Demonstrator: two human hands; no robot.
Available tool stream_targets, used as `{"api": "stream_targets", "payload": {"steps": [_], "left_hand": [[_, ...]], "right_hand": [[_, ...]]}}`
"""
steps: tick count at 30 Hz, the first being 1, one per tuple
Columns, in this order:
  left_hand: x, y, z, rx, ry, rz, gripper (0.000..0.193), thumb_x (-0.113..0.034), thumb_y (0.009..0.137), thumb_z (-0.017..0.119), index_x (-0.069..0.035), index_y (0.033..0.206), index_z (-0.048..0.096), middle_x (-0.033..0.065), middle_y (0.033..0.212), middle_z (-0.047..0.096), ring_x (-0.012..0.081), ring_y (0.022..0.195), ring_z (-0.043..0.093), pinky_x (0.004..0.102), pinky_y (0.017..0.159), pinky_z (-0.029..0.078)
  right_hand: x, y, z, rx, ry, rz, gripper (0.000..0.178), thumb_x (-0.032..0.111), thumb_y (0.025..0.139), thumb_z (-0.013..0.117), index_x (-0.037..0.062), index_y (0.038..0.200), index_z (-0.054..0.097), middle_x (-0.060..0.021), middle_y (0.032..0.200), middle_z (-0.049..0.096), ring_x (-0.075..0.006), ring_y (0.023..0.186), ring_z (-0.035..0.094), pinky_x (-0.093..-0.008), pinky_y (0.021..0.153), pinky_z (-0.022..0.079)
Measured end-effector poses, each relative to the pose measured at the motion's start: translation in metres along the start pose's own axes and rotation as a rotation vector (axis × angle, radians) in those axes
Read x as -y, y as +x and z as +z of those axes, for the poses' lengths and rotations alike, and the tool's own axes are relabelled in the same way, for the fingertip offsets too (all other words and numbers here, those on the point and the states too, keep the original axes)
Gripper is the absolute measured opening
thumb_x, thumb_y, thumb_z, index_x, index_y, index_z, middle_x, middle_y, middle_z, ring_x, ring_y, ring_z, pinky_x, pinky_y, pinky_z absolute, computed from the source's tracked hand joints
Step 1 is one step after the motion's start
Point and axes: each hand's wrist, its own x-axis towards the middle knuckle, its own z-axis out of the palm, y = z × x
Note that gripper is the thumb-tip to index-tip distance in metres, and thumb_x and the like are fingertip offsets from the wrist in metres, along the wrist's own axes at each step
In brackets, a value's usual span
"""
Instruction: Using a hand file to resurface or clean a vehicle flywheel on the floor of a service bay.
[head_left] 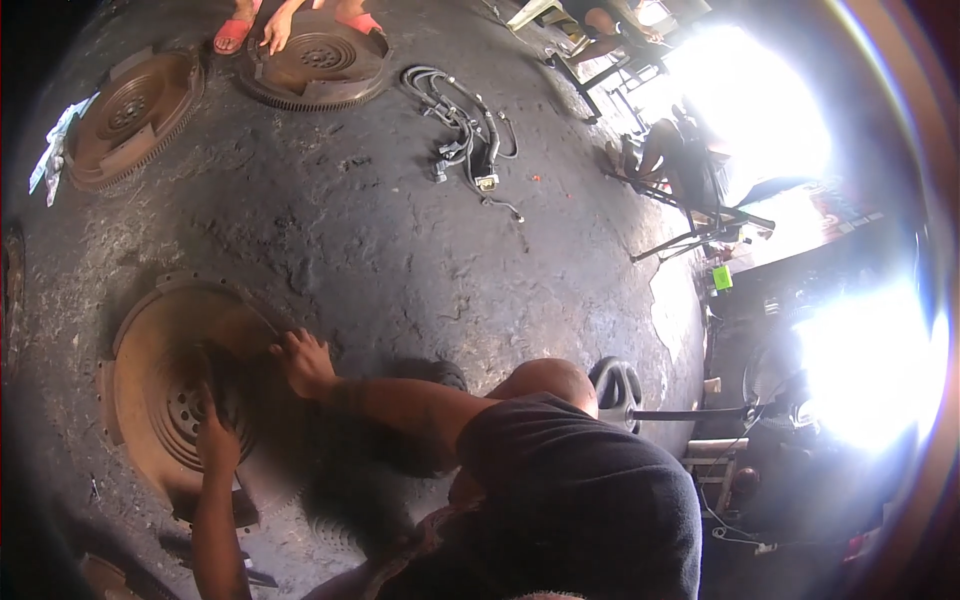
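A rust-brown flywheel point(150, 365) with a ringed, drilled centre lies on the dark floor before me at the left. My left hand point(217, 442) is over its middle, beside the bolt holes, with the fingers mostly closed. A dark shape shows at those fingertips; whether it is a tool or shadow is unclear. My right hand point(307, 362) rests with spread fingers at the flywheel's right rim and holds nothing. Deep shadow covers the wheel's lower right part.
Two more rusty flywheels point(130, 115) point(325, 55) lie farther off; another person's hand point(275, 32) reaches to one. A wiring harness point(470, 130) is on the floor. Pale cloth or plastic point(52, 150) lies far left. Metal-framed seats point(690, 215) stand at the right.
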Motion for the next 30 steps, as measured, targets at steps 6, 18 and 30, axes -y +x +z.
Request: {"api": "stream_targets", "payload": {"steps": [6, 18, 30], "left_hand": [[0.005, 0.000, 0.000, -0.002, 0.046, 0.005, 0.081, -0.006, 0.092, 0.051, -0.027, 0.158, 0.008, 0.0296, 0.108, 0.065, 0.0464, 0.091, 0.064, 0.0543, 0.074, 0.049], [-0.017, -0.013, -0.005, -0.059, -0.083, 0.085, 0.089, -0.017, 0.090, 0.062, -0.028, 0.158, 0.006, 0.0292, 0.128, 0.057, 0.0486, 0.105, 0.060, 0.0530, 0.083, 0.048], [-0.004, -0.010, -0.001, 0.004, -0.020, 0.099, 0.093, -0.016, 0.087, 0.065, -0.027, 0.158, 0.006, 0.0257, 0.135, 0.054, 0.0482, 0.101, 0.062, 0.0542, 0.079, 0.049]], "right_hand": [[0.004, -0.001, -0.003, -0.002, -0.007, -0.011, 0.038, 0.041, 0.101, 0.047, 0.0066, 0.116, 0.054, -0.0178, 0.113, 0.050, -0.0389, 0.112, 0.050, -0.0561, 0.092, 0.037], [0.001, -0.001, -0.003, -0.023, 0.001, -0.013, 0.038, 0.041, 0.100, 0.047, 0.0063, 0.115, 0.055, -0.0182, 0.116, 0.052, -0.0407, 0.112, 0.051, -0.0567, 0.093, 0.038], [-0.001, 0.000, 0.001, -0.052, -0.043, -0.050, 0.037, 0.042, 0.100, 0.049, 0.0068, 0.110, 0.055, -0.0165, 0.111, 0.052, -0.0385, 0.107, 0.052, -0.0515, 0.089, 0.038]]}}
